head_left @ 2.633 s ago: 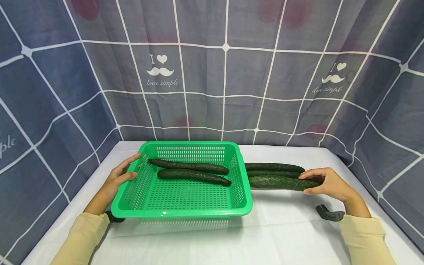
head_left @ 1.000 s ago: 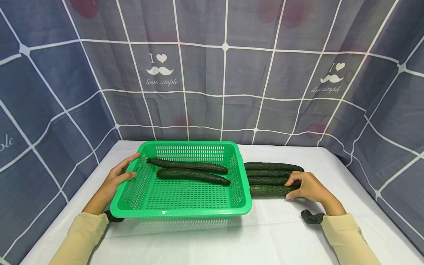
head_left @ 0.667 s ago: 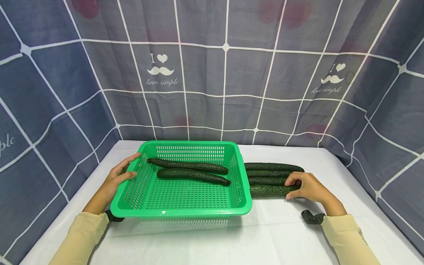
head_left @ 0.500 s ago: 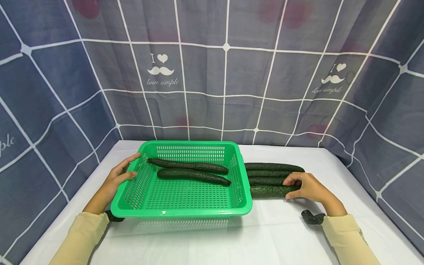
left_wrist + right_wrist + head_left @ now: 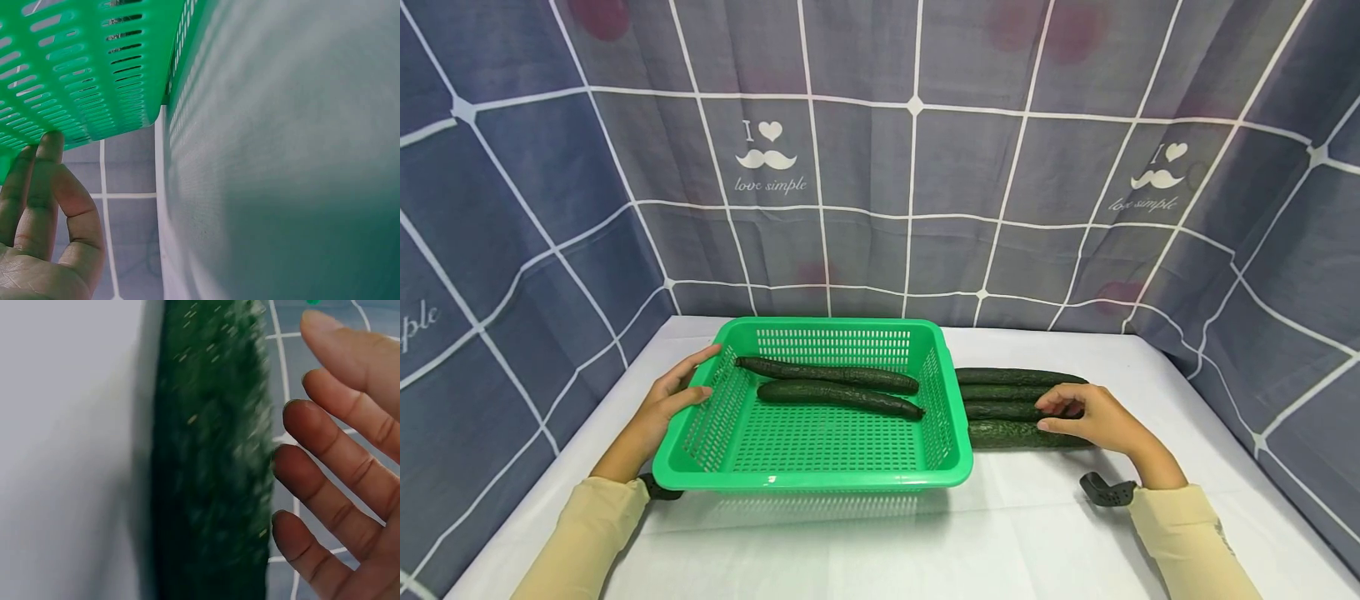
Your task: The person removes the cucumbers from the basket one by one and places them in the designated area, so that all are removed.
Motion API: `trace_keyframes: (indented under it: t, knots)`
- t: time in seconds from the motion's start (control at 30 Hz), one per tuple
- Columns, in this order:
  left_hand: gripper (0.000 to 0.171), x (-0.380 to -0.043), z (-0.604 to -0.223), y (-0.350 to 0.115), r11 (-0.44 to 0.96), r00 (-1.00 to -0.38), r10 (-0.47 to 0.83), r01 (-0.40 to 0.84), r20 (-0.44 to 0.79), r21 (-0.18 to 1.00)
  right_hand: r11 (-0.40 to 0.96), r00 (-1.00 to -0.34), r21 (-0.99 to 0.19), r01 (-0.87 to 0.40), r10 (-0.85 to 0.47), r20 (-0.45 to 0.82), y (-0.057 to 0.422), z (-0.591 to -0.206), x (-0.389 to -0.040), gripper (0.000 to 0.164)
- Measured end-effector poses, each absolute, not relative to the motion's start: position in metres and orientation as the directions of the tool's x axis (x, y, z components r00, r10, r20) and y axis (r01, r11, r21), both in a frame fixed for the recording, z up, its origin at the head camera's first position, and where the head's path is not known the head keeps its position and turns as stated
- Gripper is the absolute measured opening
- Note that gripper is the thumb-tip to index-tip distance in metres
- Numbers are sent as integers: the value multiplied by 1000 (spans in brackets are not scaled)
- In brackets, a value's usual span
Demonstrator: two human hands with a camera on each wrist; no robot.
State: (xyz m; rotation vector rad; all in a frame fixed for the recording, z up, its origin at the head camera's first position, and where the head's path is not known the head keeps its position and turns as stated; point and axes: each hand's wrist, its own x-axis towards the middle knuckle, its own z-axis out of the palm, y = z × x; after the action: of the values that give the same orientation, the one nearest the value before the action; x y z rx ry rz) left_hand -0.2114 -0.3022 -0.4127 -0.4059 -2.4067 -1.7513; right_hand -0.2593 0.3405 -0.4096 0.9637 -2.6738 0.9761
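A green plastic basket (image 5: 812, 481) with slotted walls bears two dark green cucumbers, the rear one (image 5: 827, 374) and the front one (image 5: 838, 398). My left hand (image 5: 658, 408) holds its left rim, thumb and index finger on top and other fingertips against the outer wall (image 5: 87, 75). Right of the basket, several cucumbers lie side by side, their left ends hidden behind it. Just above the right end of the nearest cucumber (image 5: 1007, 434) is my right hand (image 5: 1093, 417), fingers loosely bent and holding nothing. In the right wrist view its fingertips are beside the cucumber (image 5: 212, 450).
A white cloth (image 5: 1000, 533) covers the table. Checked grey-blue curtains (image 5: 865, 167) enclose the back and both sides. A black wrist device (image 5: 1107, 490) shows by the right sleeve, with another partly hidden beside the left one.
The right hand set a cucumber down in front of the row on the right, then let go and lifted slightly with fingers loosened. The left hand and basket have stayed in place.
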Motion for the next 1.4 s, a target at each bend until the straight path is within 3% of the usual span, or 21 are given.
trace_keyframes:
  t: [0.83,1.1,1.4]
  knots:
    - [65,-212,-414,-302,268,-947,141,317,288,910,337,-687,-689,-642,-652,321,303,-368,-258,25]
    - [66,-211,-412,-301,291,-956,142,290,259,912,246,-652,-761,-601,-702,288,292,-354,-264,24]
    - [65,-210,-413,-301,292,-952,151,302,268,907,258,-644,-773,-579,-726,241,281,-338,-277,25]
